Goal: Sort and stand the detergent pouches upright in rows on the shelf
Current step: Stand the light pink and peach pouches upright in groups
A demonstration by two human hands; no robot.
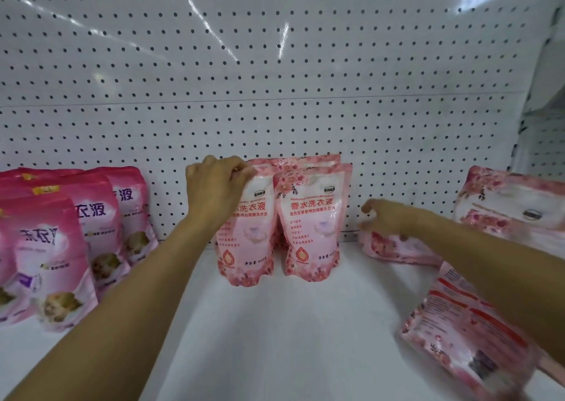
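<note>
My left hand (217,186) pinches the top of an upright floral pouch (247,226) at 12 o'clock on the shelf (290,324) | my right hand (388,217) grasps a lying pouch (394,247) at 2 o'clock | darker pink pouches (61,241) stand at 9 o'clock.
</note>
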